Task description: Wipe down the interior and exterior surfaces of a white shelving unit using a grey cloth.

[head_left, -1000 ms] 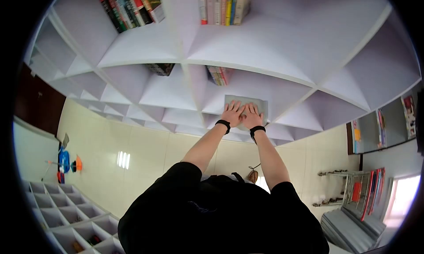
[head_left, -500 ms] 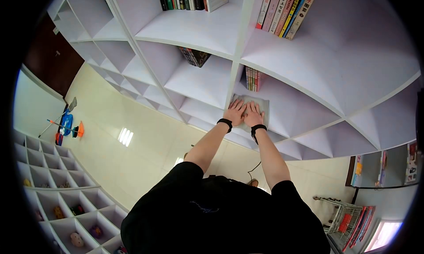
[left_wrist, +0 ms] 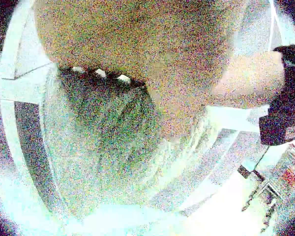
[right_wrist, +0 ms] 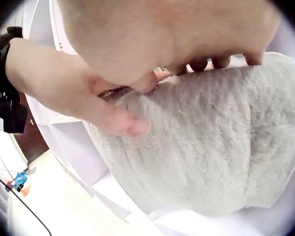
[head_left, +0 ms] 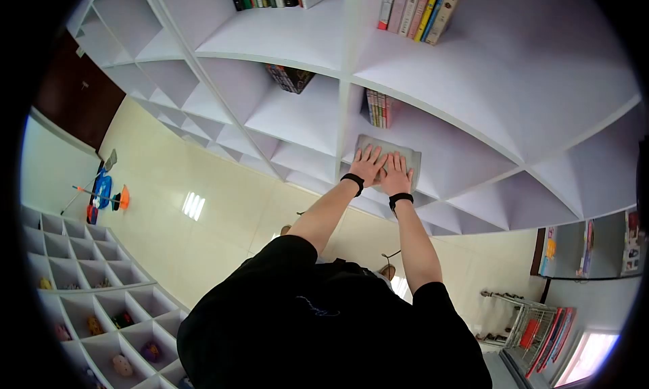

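A grey cloth (head_left: 415, 162) lies spread on a white shelf board, its soft, creased surface filling much of the right wrist view. My left hand (head_left: 367, 164) rests on the cloth's left part with the fingers extended. Beside it, my right hand (head_left: 397, 177) presses on the same cloth, fingers straight and pointing into the compartment. The thumbs are close together over the cloth. Black bands circle both wrists. In the grainy left wrist view, the left hand (left_wrist: 132, 39) covers the top.
Small books (head_left: 378, 108) stand deeper in the same compartment, by its left divider (head_left: 343, 112). Taller books (head_left: 420, 10) stand one shelf up. Dark books (head_left: 291, 78) sit in the compartment to the left. A metal cart (head_left: 531, 331) stands at the lower right.
Both hands and the cloth slid left along the shelf to the divider, then a little back to the right. The head view has shifted as well.
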Tool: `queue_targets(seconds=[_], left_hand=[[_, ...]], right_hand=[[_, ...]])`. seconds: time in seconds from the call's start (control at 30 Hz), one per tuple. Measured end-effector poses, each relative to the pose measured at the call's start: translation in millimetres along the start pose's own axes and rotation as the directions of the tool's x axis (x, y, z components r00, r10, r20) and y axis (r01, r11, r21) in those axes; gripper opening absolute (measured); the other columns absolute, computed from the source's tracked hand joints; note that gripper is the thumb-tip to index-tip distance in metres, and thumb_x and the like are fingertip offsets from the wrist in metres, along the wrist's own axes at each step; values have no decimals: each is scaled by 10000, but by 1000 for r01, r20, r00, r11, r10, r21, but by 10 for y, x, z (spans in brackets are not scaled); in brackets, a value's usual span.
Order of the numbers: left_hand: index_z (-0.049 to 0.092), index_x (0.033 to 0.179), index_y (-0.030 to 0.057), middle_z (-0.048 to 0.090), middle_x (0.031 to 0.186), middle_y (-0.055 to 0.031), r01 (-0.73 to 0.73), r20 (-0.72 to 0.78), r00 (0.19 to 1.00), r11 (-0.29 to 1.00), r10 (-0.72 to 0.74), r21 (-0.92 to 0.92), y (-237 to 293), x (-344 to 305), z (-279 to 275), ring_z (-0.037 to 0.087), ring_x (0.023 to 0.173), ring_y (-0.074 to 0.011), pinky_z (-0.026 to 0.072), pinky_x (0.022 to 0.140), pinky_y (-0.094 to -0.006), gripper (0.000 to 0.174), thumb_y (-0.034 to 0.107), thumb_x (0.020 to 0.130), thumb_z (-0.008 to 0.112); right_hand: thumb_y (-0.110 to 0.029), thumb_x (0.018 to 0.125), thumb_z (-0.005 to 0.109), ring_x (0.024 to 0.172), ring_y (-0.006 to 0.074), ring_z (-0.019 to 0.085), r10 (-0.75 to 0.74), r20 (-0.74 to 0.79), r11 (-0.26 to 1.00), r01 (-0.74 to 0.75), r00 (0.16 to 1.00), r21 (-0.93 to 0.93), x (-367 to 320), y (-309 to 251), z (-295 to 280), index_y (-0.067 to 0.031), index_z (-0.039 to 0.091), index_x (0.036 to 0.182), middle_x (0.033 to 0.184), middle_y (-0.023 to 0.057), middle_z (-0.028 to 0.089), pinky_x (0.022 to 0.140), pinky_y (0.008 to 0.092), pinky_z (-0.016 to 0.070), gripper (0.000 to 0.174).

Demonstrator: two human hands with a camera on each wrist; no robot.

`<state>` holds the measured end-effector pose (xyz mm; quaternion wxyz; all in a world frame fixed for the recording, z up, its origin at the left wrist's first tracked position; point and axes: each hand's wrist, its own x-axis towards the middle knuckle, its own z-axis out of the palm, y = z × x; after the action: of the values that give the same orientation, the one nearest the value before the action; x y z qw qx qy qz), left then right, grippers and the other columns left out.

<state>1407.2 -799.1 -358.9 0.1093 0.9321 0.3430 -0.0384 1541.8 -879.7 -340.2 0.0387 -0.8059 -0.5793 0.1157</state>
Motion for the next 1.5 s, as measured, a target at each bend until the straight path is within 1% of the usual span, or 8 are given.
queue_targets(seconds=[0.2,0.3,0.47,0.77,1.23,1.43,1.47,1.5], left_hand=[[382,1639,214,265,1734,-124,-143,-229,963,990,141,5,505,296,337,204,1597,-396,166,1263,-636,753,456,975,642],[394,1631,219,291,1724,-119,-206,-222,952,978,209,36,861,406,329,236,1588,-391,167,1264,-632,733,445,978,637],[406,1620,221,321,1707,-112,-233,-320,915,970,244,72,1124,558,498,256,1576,-393,181,1263,-630,745,421,955,675],[402,1616,227,316,1710,-81,-231,-319,917,971,240,66,963,416,413,248,1589,-336,189,1288,-563,744,440,957,674],[361,1637,233,281,1727,-79,-27,-284,957,992,60,120,-120,-183,169,236,1594,-338,222,1281,-566,759,434,972,667],[396,1611,236,335,1695,-99,-1,-288,957,995,31,104,-224,-279,128,276,1573,-345,244,1255,-582,700,408,981,649],[421,1591,224,373,1662,-108,-7,-298,954,998,27,67,-177,-289,109,315,1543,-351,277,1231,-584,675,410,981,644],[447,1572,212,411,1629,-117,-14,-312,950,999,23,31,-136,-336,-35,354,1513,-357,310,1208,-585,652,412,982,638]], right_hand=[[-535,1096,355,1630,268,157,81,-63,996,-84,995,-44,-267,594,32,-187,224,1690,1767,37,196,1270,640,165,701],[-548,1097,355,1620,264,194,139,-138,988,-148,981,-54,-424,930,54,-206,250,1686,1762,11,216,1271,626,183,690],[-497,1096,410,1603,316,240,36,-272,999,-44,962,-25,-464,1313,270,-98,260,1671,1740,110,258,1278,540,242,716],[-464,1069,509,1595,366,241,-28,-159,995,12,987,-100,-466,1227,105,-53,260,1661,1731,156,259,1267,549,260,763],[-364,1012,627,1619,336,172,-132,-74,989,126,988,-78,-54,-1,240,-93,190,1685,1761,111,184,1287,584,177,847],[-358,1030,589,1569,375,282,-251,-77,960,258,965,109,-66,60,50,-73,398,1597,1695,156,331,1254,579,256,663],[-304,1020,610,1495,395,385,-277,-258,935,321,926,148,-43,156,166,-49,514,1501,1615,177,429,1211,528,355,552],[-282,1012,623,1470,396,410,-255,-271,942,302,928,148,-39,238,180,-46,528,1483,1592,178,447,1189,509,385,535]])
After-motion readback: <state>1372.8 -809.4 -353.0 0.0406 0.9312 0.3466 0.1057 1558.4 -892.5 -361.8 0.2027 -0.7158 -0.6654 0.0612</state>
